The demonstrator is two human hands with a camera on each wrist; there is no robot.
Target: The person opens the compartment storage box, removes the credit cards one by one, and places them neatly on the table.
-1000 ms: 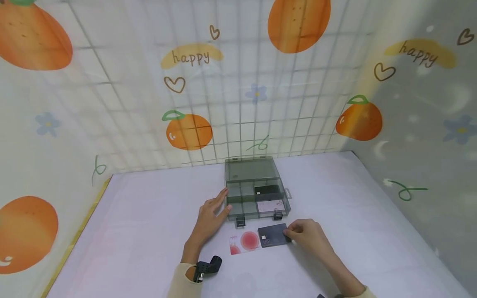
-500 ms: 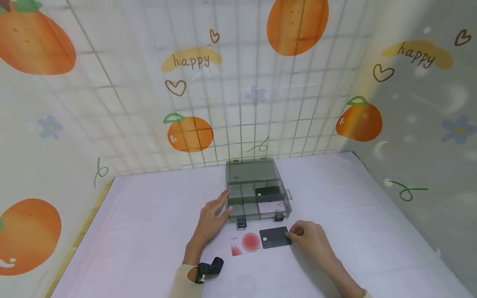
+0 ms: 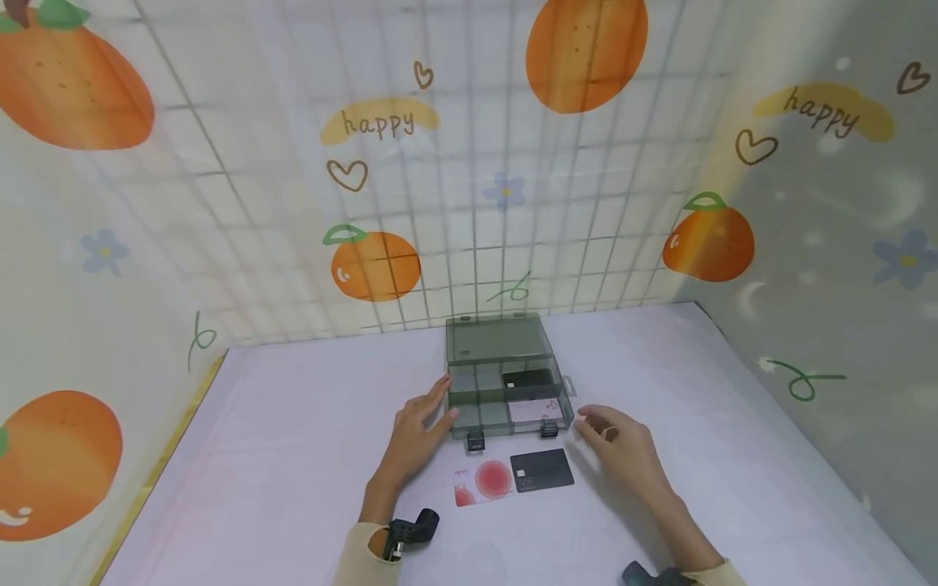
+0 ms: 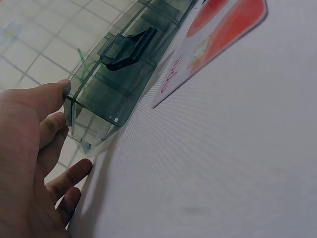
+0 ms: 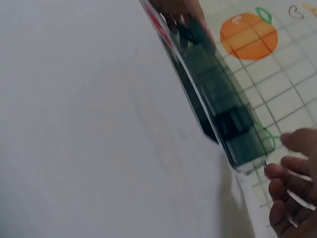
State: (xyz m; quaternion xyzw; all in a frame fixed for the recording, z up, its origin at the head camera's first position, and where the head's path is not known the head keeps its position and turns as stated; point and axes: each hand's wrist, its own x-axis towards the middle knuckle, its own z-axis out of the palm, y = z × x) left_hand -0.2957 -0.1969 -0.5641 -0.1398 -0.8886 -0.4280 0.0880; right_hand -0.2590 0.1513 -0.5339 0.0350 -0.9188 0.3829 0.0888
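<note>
A translucent grey-green plastic box [image 3: 476,413] lies with its lid [image 3: 498,338] folded back. Its back right compartment holds a black card [image 3: 529,379], and a pale patterned card [image 3: 535,410] lies in the front right one. My left hand [image 3: 414,435] rests against the box's left side, thumb at the front corner, fingers extended. In front of the box, a red-and-white card [image 3: 493,479] and a black VIP card [image 3: 542,471] lie side by side on the table. Beside the box's front right corner is my right hand [image 3: 623,448], fingers loosely bent, holding nothing.
The box has two front latches [image 3: 475,441] hanging down and a small loop [image 3: 569,386] on its right side. A white-covered table [image 3: 315,407] carries everything. Behind it hangs a curtain [image 3: 469,203] printed with oranges, over a wire grid.
My right hand has let go of the black VIP card and moved away from me to the box's front right corner. The left hand stays at the box's left side.
</note>
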